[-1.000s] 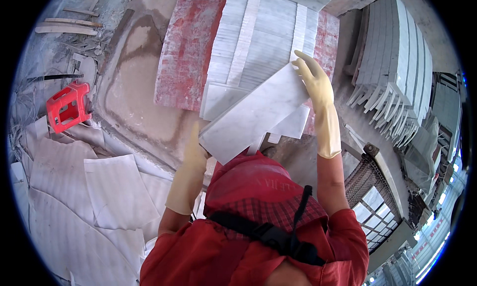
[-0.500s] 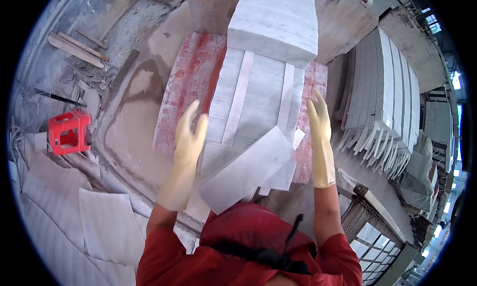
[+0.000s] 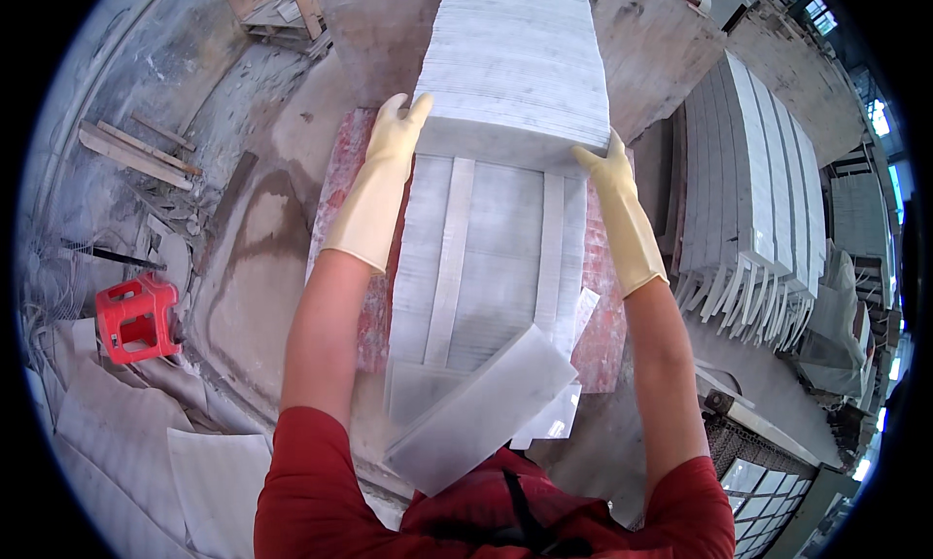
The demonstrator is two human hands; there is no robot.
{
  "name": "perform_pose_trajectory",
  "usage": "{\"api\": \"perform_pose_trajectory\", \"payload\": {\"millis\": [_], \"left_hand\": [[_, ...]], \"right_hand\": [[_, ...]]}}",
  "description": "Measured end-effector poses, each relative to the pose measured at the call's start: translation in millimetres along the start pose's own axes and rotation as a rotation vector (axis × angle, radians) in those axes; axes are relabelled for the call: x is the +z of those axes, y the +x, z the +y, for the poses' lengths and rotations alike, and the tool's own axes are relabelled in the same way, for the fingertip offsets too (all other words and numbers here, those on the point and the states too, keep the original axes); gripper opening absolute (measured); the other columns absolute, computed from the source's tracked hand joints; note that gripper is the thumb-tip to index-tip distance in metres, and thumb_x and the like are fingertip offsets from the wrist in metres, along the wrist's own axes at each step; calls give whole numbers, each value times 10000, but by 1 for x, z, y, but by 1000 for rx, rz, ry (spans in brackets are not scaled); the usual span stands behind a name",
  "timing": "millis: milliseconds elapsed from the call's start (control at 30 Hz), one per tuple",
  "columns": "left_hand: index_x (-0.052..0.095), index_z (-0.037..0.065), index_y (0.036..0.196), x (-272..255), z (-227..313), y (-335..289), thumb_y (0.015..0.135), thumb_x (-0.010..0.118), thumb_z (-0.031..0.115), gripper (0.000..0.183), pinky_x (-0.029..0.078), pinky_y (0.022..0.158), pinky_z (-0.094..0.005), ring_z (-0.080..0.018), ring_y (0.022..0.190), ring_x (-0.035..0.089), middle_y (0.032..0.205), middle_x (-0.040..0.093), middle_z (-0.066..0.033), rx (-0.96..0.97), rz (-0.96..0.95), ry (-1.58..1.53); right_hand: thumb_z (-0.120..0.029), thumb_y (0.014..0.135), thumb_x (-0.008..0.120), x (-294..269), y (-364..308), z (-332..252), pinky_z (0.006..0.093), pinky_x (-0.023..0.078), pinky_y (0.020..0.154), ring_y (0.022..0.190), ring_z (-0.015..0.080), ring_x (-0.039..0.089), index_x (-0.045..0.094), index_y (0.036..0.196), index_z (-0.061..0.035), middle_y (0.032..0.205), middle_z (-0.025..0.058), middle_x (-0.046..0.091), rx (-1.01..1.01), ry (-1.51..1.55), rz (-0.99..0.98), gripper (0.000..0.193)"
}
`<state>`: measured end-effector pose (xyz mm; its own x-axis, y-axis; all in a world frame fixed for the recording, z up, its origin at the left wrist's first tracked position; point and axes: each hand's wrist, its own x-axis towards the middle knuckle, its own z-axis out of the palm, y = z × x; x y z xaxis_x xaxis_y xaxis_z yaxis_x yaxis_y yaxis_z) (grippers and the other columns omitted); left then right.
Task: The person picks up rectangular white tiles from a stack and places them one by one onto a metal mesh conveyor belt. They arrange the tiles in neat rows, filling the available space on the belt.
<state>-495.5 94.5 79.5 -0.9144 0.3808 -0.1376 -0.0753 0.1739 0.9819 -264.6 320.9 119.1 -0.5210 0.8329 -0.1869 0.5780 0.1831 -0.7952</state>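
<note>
A tall upper row of tightly packed white-grey stone slabs (image 3: 515,53) stands on a lower layer of similar slabs (image 3: 501,258). Both my hands wear cream rubber gloves and clasp the two ends of the upper row's front slab (image 3: 496,139). My left hand (image 3: 394,131) is at its left corner, thumb over the edge and fingers along the side. At the right end, my right hand (image 3: 609,165) lays its thumb on the front face, with its other fingers partly hidden. Two pale strips (image 3: 450,258) run lengthwise over the lower layer.
A loose grey slab (image 3: 481,408) lies slantwise close to my body. Beneath the stack shows a red, dusty board (image 3: 603,335). A red plastic stool (image 3: 138,318) stands at left, near wooden planks (image 3: 136,156). More upright slabs (image 3: 743,170) stand at right.
Both my hands have moved forward and inward, from beside the lower layer to the ends of the upper row's front slab. My view has shifted slightly.
</note>
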Motion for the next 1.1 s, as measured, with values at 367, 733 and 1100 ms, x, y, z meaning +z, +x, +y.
{"api": "perform_pose_trajectory", "payload": {"millis": [367,733,1100], "left_hand": [[565,20,1522,14,-28,23,1002,684,459,690,400,1168,-351,-265,1406,561,1517,618,-163,129,2,97],[603,-27,1477,6,-31,23,1018,659,339,590,400,1161,-349,-241,1359,574,1465,647,-158,139,-102,-103],[694,5,1380,-10,-50,-12,1032,643,421,545,438,1109,-348,-236,1288,624,1387,699,-132,72,144,-39]], "right_hand": [[-182,844,840,13,21,34,385,474,1120,1302,284,645,515,1561,-40,1393,178,686,-66,300,-12,799],[-233,883,831,13,-46,59,369,488,1099,1285,258,652,468,1600,-63,1378,154,695,-97,390,-63,821],[-202,795,955,16,-18,71,380,541,1075,1239,261,687,555,1453,-1,1327,167,724,-129,251,-168,795]]}}
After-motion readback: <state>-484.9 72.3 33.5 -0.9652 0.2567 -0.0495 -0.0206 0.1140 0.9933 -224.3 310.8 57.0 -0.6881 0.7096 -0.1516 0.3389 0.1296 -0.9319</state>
